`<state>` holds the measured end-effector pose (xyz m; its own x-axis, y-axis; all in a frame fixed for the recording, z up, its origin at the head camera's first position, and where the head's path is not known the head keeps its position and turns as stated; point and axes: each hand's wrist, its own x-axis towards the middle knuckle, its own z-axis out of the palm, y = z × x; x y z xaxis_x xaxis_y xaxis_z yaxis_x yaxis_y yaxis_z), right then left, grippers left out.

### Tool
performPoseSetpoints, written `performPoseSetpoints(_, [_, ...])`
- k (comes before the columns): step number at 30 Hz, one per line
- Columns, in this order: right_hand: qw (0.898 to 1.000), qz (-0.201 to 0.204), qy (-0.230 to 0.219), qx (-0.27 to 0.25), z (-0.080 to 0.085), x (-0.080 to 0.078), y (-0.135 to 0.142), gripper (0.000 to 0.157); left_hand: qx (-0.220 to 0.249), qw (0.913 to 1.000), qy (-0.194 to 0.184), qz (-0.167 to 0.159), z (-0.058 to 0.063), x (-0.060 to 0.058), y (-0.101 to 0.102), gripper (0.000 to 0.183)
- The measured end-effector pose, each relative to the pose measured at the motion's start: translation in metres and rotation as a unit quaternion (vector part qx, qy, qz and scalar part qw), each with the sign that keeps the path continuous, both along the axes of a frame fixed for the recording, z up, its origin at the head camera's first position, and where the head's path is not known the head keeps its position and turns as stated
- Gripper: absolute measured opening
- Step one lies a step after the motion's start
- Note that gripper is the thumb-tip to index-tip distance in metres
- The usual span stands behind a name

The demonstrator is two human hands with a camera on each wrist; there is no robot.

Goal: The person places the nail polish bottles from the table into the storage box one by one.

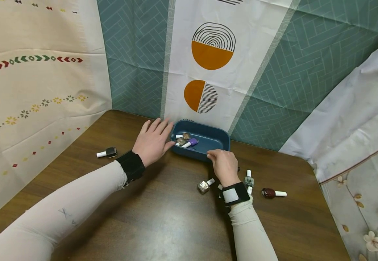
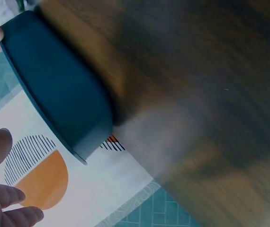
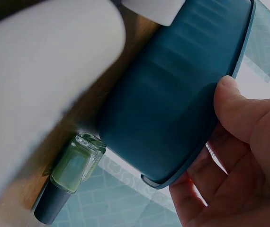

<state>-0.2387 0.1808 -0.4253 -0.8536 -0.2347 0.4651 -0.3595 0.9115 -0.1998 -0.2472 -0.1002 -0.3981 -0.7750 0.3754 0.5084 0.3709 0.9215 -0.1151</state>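
A blue plastic bin (image 1: 213, 142) stands at the back of the table. Several nail polish bottles lie in its left end, among them a purple one (image 1: 193, 141) with a white cap. My right hand (image 1: 225, 166) pinches the bin's front rim near its right end; in the right wrist view the thumb presses the outer wall (image 3: 173, 94) while the fingers reach over the rim. My left hand (image 1: 153, 141) hovers beside the bin's left end, fingers extended and holding nothing. A green nail polish bottle (image 3: 76, 163) with a black cap is near the bin's right end, mostly hidden in the head view.
Left on the wooden table (image 1: 156, 217) lies a black polish bottle (image 1: 112, 152). A glittery bottle (image 1: 203, 186), a grey-green one (image 1: 249, 181) and a dark red one (image 1: 268, 193) lie around my right wrist. Patterned curtains (image 1: 136, 65) hang behind the table.
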Motion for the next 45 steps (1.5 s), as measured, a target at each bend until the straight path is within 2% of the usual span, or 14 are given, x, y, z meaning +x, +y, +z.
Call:
performPoseSetpoints(9, [1.0,0.002,-0.002,0.001,0.001,0.001,0.0,0.014,0.002,1.0,0.004,0.0,-0.001,0.012,-0.015,0.07])
performPoseSetpoints(27, [1.0,-0.003,-0.009,0.001,0.002,0.002,-0.001,0.014,-0.011,0.9997,-0.001,0.022,-0.003,0.033,-0.056,0.07])
performPoseSetpoints(33, [1.0,-0.003,-0.009,0.003,0.002,0.002,-0.001,0.014,-0.011,0.9996,0.011,0.023,-0.008,0.038,-0.069,0.07])
performPoseSetpoints(45, [1.0,-0.004,-0.01,0.002,0.0,0.002,-0.001,0.014,-0.004,0.9994,0.012,0.033,-0.013,0.051,-0.093,0.07])
